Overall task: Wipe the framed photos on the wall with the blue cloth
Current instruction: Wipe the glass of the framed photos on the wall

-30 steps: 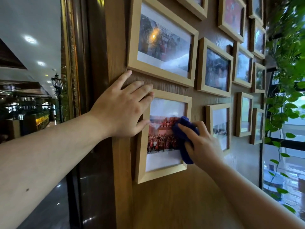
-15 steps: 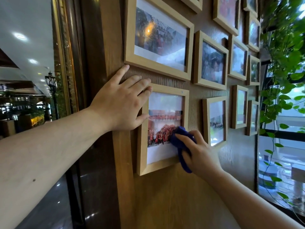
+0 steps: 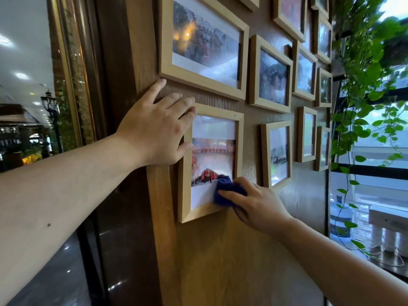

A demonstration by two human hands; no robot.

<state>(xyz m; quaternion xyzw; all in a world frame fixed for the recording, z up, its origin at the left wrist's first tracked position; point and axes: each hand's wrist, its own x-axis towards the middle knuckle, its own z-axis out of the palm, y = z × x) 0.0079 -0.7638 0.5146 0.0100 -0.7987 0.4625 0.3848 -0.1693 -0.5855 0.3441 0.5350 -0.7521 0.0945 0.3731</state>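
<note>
A small light-wood framed photo [image 3: 212, 151] hangs low on the brown wood wall, showing a crowd in red. My right hand [image 3: 256, 202] presses a bunched blue cloth [image 3: 227, 191] against the lower right corner of its glass. My left hand [image 3: 159, 127] lies flat, fingers spread, on the wall and on the frame's upper left corner. A larger framed photo [image 3: 203, 43] hangs just above, and several more framed photos [image 3: 273, 76] run off to the right.
A dark glossy door frame and gilt moulding [image 3: 72, 85] border the wall on the left, with a lit hall beyond. Trailing green vines [image 3: 362, 102] hang by a window [image 3: 375, 151] on the right, close to the last frames.
My right hand has slid the blue cloth down the photo's glass, from its middle right to its lower right corner. My left hand has stayed on the frame's upper left corner.
</note>
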